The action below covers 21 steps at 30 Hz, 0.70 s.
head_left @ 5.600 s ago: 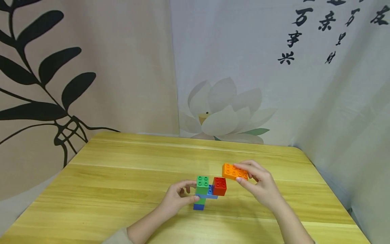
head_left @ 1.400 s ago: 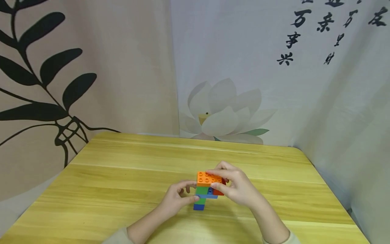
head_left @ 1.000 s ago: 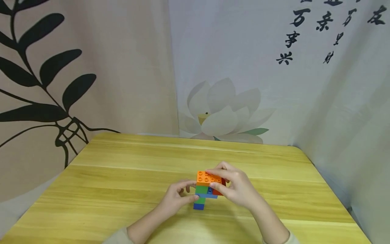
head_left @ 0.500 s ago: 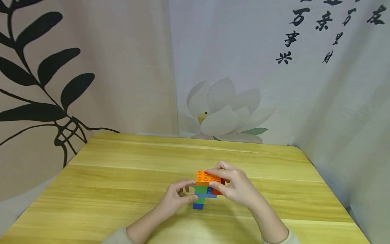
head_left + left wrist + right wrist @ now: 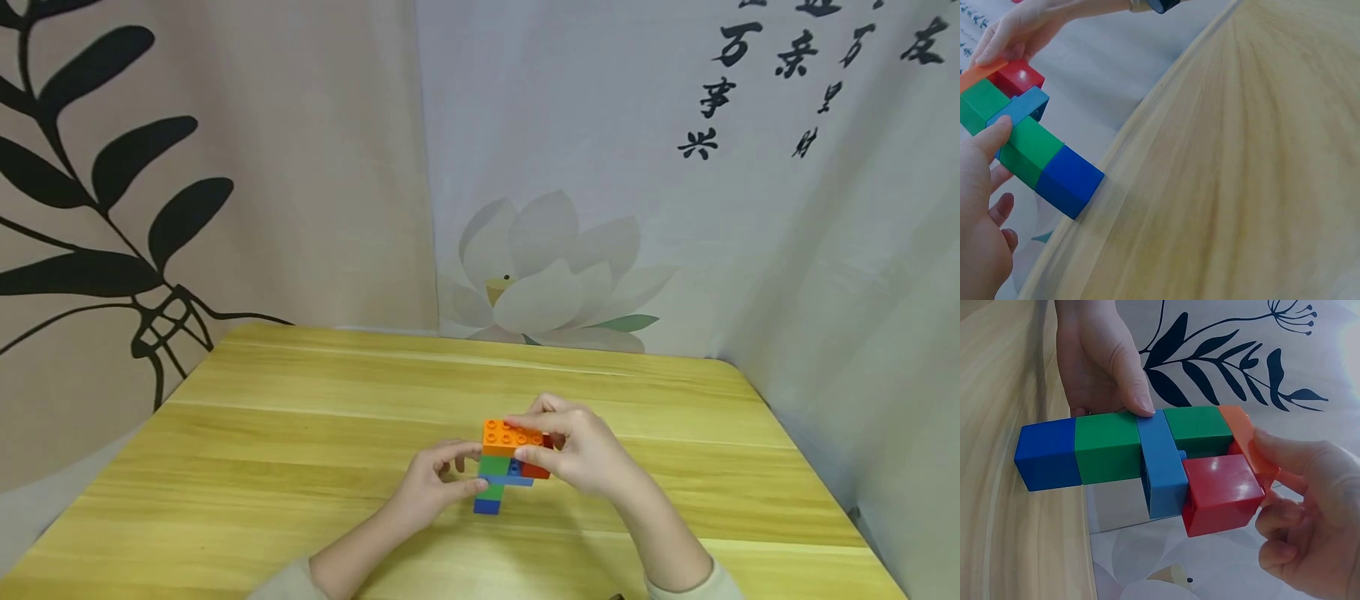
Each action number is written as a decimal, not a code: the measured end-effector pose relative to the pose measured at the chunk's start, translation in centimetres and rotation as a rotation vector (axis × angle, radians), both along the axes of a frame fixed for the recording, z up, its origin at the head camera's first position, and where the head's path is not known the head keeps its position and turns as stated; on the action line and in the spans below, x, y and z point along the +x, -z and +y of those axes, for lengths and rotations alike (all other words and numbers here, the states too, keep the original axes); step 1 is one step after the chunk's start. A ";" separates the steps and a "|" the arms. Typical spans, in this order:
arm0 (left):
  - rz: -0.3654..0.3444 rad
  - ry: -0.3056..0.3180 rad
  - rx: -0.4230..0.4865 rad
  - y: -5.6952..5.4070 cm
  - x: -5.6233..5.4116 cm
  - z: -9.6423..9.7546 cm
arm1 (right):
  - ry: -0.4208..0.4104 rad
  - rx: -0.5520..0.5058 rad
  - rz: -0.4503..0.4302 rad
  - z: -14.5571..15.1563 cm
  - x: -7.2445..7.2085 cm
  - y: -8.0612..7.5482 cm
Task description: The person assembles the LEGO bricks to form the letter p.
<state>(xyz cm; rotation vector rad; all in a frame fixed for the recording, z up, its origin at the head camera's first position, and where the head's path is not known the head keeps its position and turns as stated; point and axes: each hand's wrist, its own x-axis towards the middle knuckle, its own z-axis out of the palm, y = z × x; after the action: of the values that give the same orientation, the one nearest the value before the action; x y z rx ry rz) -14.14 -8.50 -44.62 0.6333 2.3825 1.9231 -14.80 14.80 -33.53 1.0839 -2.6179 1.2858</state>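
A tower of toy building bricks stands upright between my hands. From the bottom it has a dark blue brick (image 5: 1047, 456), a green brick (image 5: 1107, 450), a light blue brick (image 5: 1163, 469) jutting to the right, then another green brick (image 5: 1199, 427) beside a red brick (image 5: 1222, 494). Across the top of these two lies an orange brick (image 5: 501, 438), studs up. My left hand (image 5: 431, 487) grips the tower from the left, its thumb on the light blue brick. My right hand (image 5: 588, 454) pinches the orange brick between thumb and fingers, covering its right end in the head view.
The wooden table (image 5: 300, 417) spreads out on all sides of the tower. Behind it hangs a pale cloth (image 5: 337, 167) printed with dark leaves, a lotus and characters. Another stretch of curtain (image 5: 862, 292) borders the right side.
Since the earliest frame, my right hand has brought the orange brick leftward onto the green and red bricks. Over the last second hands and bricks have hardly moved.
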 end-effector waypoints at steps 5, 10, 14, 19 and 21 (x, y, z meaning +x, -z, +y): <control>0.011 0.003 0.001 0.1 0.0 0.0 | 0.010 0.024 0.041 0.1 -0.1 0.1; 0.025 0.010 0.003 0.1 0.0 0.0 | 0.031 0.036 0.101 0.3 -0.1 0.7; 0.025 0.014 0.008 0.0 0.0 0.0 | 0.042 0.008 0.137 0.5 -0.1 1.4; 0.005 0.012 0.017 0.1 0.0 -0.1 | 0.057 -0.040 0.204 0.9 0.0 2.2; -0.012 0.009 0.022 0.1 -0.1 -0.1 | 0.061 -0.056 0.227 1.1 0.0 2.6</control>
<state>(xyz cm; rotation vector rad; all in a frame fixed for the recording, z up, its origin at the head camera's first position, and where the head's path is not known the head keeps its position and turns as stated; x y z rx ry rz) -14.21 -8.58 -44.75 0.6308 2.3509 1.9463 -14.76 15.91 -36.10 1.0638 -2.4152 1.1435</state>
